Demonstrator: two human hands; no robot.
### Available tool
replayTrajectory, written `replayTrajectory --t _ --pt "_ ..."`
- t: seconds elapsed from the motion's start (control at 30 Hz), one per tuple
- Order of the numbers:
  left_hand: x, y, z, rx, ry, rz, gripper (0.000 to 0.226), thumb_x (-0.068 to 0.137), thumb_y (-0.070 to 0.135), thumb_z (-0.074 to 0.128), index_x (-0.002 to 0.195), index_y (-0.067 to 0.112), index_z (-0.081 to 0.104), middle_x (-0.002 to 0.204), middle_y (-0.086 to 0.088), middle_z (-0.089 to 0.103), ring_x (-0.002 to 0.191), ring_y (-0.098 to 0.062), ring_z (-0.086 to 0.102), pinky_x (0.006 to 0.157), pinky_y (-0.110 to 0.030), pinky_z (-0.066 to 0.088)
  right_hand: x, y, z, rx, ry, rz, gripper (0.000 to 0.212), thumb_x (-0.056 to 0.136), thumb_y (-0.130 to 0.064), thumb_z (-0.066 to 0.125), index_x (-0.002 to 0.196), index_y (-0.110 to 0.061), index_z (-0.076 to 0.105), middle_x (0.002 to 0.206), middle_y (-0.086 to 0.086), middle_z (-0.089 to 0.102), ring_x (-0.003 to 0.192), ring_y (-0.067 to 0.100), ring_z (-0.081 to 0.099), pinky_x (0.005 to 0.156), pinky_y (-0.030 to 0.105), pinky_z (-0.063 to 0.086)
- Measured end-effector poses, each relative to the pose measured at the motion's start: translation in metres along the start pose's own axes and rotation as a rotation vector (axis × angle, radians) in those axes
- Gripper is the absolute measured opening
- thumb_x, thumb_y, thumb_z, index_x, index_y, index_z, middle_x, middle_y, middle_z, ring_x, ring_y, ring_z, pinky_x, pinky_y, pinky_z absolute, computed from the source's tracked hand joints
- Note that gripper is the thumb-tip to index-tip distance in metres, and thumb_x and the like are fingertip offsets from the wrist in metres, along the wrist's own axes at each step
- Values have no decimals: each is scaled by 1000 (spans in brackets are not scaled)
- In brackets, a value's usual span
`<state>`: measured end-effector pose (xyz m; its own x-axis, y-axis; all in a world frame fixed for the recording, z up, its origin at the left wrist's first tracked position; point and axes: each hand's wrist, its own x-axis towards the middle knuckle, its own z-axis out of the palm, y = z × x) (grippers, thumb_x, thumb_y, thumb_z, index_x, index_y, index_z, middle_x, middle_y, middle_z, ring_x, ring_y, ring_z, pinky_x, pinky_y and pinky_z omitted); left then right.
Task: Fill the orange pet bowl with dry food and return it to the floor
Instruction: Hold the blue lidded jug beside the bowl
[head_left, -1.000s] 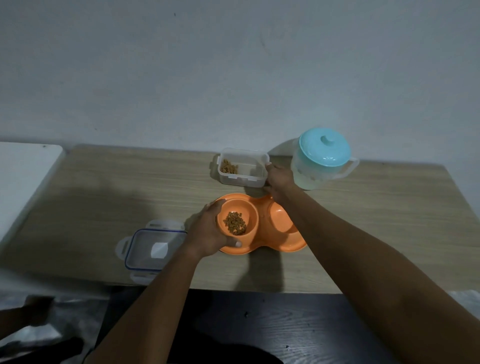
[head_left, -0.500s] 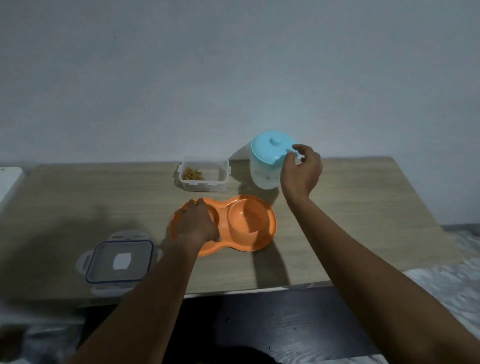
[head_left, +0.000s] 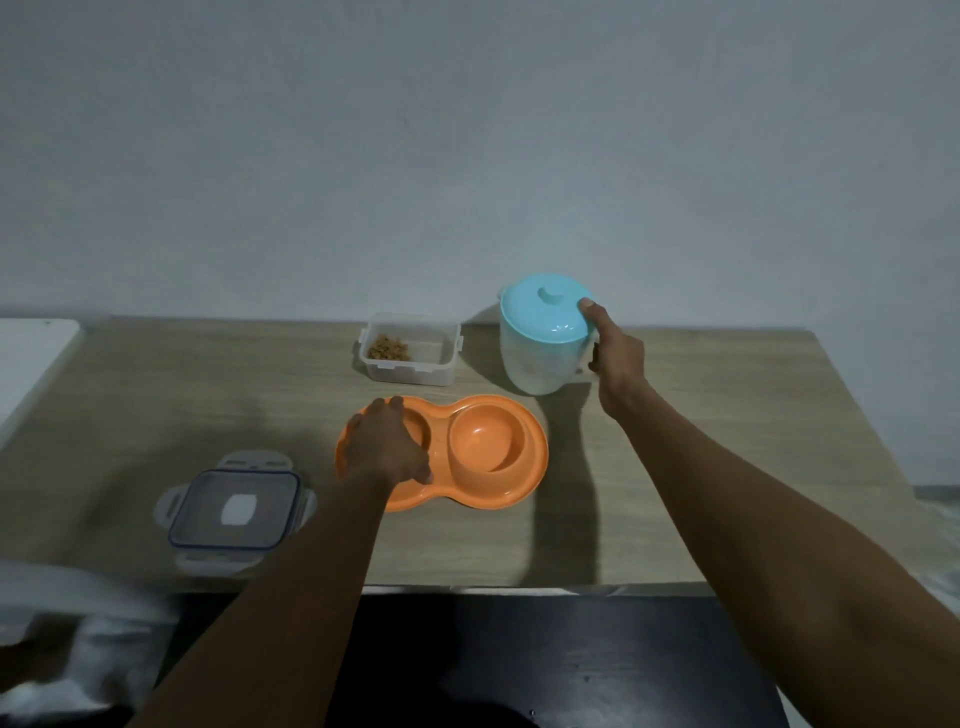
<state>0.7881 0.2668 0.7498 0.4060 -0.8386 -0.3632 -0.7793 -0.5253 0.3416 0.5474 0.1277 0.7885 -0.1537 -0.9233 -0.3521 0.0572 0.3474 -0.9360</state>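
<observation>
Orange pet bowl (head_left: 457, 467) on the wooden table (head_left: 727, 467), one hand on it, the other on a jug.

Nearest, a clear lid (head_left: 236, 512) lies flat at the table's front left, off its box. Just beyond, the left hand (head_left: 387, 449) rests palm-down over the bowl's left well, fingers curved on the rim and hiding what is in it; the right well shows bare. Farther back, the clear food container (head_left: 410, 348) stands open with a little kibble in one corner. Beside it, the right hand (head_left: 615, 353) is closed around the handle of the blue-lidded jug (head_left: 543, 338), thumb on the lid. Filling looks partly done at most; the bowl has yet to go down to the floor.
</observation>
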Motion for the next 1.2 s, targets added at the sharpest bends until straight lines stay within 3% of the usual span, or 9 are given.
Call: replayTrajectory --t 0.13,0.37,0.5,0.6,0.67,0.77,0.9,1.2 --pt "0 -1 0 -15 1 -9 126 43 28 95 151 16 31 146 -7 42 136 -36 37 105 -50 42 -11 -7 -12 11 39 -29 44 82 -43 78 106 -7 71 72 -6 53 64 10 45 59 25 36" --pt "-8 5 -1 -9 -24 -41 124 48 23 95 152 17 27 149 -7 39 139 -35 34 106 -50 42 -48 -23 -50 -113 -12 -105 31 84 -38 78 96 -9 73 61 -11 53 59 10 44 57 25 35" --pt "-12 8 -6 -5 -26 -46 121 52 23 94 152 18 26 152 -7 36 141 -35 32 106 -51 42 -64 -23 -63 -191 -49 -146 34 84 -38 78 100 -8 75 73 -4 59 63 11 47 59 27 36" --pt "-15 6 -8 -12 -31 -35 122 53 24 93 153 17 24 154 -7 34 142 -34 32 107 -49 42 -72 -20 -69 -273 -63 -151 41 76 -44 82 85 -4 76 70 0 58 64 16 48 61 31 37" --pt "-17 5 -8 -19 -24 -27 121 53 24 94 153 18 25 154 -7 34 142 -34 33 106 -48 43 -79 -18 -71 -317 -69 -149 46 72 -47 85 67 -5 68 67 2 55 66 20 49 61 33 37" --pt "-19 4 -8 -23 -16 -14 121 54 23 93 153 18 25 154 -8 35 141 -34 34 105 -49 43 -83 -16 -70 -383 -71 -148 57 59 -58 86 60 -6 63 66 5 55 66 23 52 63 37 38" --pt "-20 5 -8 -12 -19 1 120 55 23 93 153 17 24 154 -9 35 141 -35 33 106 -49 42 -89 -15 -65 -461 -79 -155 65 60 -56 87 39 -21 38 50 -5 38 59 21 39 59 36 30" --pt "-20 4 -7 -2 -6 1 121 55 24 94 153 17 24 154 -8 35 141 -35 33 107 -50 42 -95 -11 -61 -588 -56 -231 56 68 -57 84 49 -13 54 58 2 51 63 21 48 61 36 36"
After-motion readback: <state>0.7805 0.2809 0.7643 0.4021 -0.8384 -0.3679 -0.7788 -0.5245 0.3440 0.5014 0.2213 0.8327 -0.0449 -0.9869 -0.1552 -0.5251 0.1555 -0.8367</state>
